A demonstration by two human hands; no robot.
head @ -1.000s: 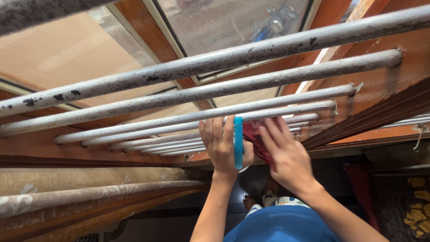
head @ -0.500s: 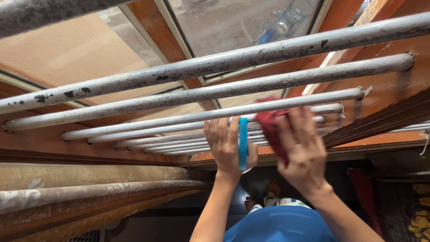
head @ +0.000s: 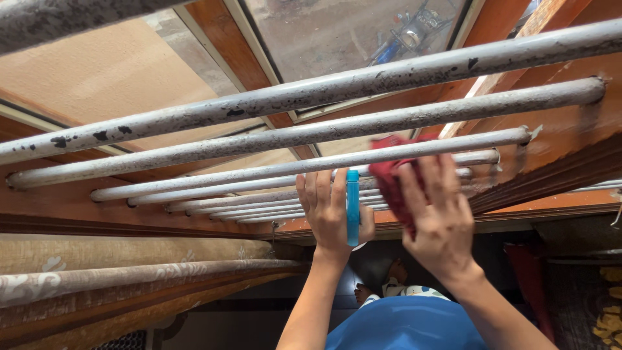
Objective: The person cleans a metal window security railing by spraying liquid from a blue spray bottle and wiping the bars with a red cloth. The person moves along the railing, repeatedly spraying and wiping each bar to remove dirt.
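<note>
Red cloth (head: 392, 175) half-hidden behind right hand (head: 440, 217).

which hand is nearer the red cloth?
Right. The right hand presses the red cloth against the grey window bars. The left hand, holding a blue object, is just beside it.

The right hand (head: 440, 214) presses a red cloth (head: 395, 172) against the grey window bars (head: 272, 170). Just beside it, the left hand (head: 327, 217) grips a blue bottle (head: 352, 207) against the bars.
</note>
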